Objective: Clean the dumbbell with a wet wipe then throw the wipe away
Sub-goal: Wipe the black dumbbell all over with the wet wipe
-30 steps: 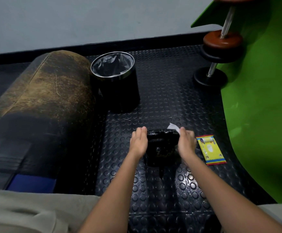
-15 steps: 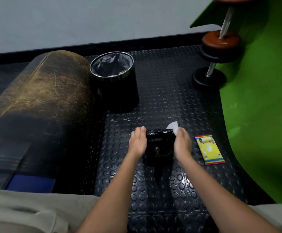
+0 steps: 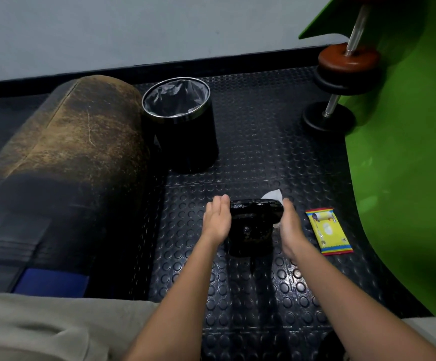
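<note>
**gymrat_42:** so where's the cam actually sitting?

**lurker_dan:** just the one view, worn on the person's head. It looks forward and steeply down at the studded floor mat (image 3: 250, 157), with both forearms coming in from the bottom edge.

**gymrat_42:** close up or far?

**lurker_dan:** pretty near. The hands sit about mid-frame, left hand (image 3: 216, 220) and right hand (image 3: 291, 226). It's wide-angle, so you also get the wall (image 3: 133, 29) at the top and the green mat (image 3: 406, 165) curving down the right. No second view, so nothing overlaps.
</note>
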A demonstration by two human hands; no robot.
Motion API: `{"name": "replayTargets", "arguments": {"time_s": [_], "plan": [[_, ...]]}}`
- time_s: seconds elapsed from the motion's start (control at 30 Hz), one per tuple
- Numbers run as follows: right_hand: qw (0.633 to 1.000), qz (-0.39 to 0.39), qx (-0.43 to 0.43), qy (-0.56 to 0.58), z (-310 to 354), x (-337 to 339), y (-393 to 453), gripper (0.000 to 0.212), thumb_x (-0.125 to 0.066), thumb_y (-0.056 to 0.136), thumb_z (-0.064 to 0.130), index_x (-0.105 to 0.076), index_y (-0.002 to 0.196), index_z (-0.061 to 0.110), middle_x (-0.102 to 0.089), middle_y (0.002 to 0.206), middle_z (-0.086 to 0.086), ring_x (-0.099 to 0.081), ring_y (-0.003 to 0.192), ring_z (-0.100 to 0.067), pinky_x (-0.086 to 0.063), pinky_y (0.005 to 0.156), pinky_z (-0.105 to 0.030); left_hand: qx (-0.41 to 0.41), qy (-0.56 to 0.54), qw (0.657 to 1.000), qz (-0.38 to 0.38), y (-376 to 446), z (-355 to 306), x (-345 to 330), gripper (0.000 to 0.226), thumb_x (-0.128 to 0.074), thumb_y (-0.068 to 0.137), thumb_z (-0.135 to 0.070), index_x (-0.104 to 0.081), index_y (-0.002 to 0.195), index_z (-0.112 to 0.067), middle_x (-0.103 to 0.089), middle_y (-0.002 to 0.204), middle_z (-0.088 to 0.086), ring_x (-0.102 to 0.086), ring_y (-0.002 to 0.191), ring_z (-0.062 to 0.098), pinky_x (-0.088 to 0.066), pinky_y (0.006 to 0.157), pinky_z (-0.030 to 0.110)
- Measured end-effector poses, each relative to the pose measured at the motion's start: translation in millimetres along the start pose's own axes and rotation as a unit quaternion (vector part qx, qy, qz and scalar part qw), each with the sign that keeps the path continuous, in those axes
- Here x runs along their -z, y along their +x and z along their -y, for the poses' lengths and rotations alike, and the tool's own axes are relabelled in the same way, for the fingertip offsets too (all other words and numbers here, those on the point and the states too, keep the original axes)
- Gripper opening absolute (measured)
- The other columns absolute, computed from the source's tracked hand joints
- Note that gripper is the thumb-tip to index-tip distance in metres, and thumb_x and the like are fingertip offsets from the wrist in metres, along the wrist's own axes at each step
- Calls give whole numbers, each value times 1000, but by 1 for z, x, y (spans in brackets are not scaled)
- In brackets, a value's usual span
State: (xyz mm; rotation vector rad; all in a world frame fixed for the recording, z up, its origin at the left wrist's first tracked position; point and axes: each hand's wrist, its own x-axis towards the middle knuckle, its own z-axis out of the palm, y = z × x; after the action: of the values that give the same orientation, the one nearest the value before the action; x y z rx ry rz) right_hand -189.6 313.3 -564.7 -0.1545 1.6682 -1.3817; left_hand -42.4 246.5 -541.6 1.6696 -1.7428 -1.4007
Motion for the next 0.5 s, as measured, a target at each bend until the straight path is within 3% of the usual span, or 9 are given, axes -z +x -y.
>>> {"name": "replayTargets", "arguments": {"time_s": [0.07,0.2,0.27,0.33,0.37,0.43,0.5], "plan": [[993,29,-87,78,0,5,4,45,-32,102,47,-66,108,17,-71,93,-5,-65,82,-19,-48,59,-29,-2,-1,1000,0,1,1,0,38,-21,104,-46,-50,106,-22,-47,117,1,-43,116,22,-30,94,34],[988,27,-120,98,3,3,6,43,-29,104,41,-62,117,17,-69,88,-5,-64,74,-18,-48,49,-23,1,-5,1000,-1,2,2,-1,40,-21,103,-49,-51,108,-23,-47,121,1,-44,117,22,-32,97,37],[993,-14,-102,65,4,-2,2,42,-31,104,43,-61,116,15,-67,98,-8,-64,83,-22,-50,55,-24,2,-2,1000,-3,2,2,-1,41,-21,103,-51,-50,112,-23,-47,123,1,-43,119,22,-33,101,39],[997,-62,-12,-34,5,-4,0,44,-32,103,39,-60,123,11,-63,118,-8,-60,104,-26,-50,78,-32,1,2,1000,-3,2,2,-1,43,-20,103,-51,-50,115,-23,-46,127,2,-43,120,23,-33,104,41],[991,-76,62,-95,7,-6,-2,41,-33,103,34,-61,119,9,-61,119,-5,-56,108,-26,-44,83,-34,0,4,1000,-3,2,2,-1,43,-19,103,-52,-50,116,-23,-46,128,2,-43,121,23,-33,105,41],[956,-65,203,-201,11,-11,-8,30,-37,101,22,-64,96,11,-57,102,1,-52,101,-24,-33,77,-31,1,5,1000,-4,2,2,-1,45,-19,103,-52,-50,118,-23,-45,128,2,-42,122,24,-33,106,42],[917,-38,293,-268,11,-16,-10,28,-41,99,18,-64,84,15,-54,93,6,-50,96,-19,-33,76,-31,1,5,1000,-3,2,2,-1,44,-19,103,-53,-50,118,-24,-45,128,1,-42,123,25,-32,106,43]]}}
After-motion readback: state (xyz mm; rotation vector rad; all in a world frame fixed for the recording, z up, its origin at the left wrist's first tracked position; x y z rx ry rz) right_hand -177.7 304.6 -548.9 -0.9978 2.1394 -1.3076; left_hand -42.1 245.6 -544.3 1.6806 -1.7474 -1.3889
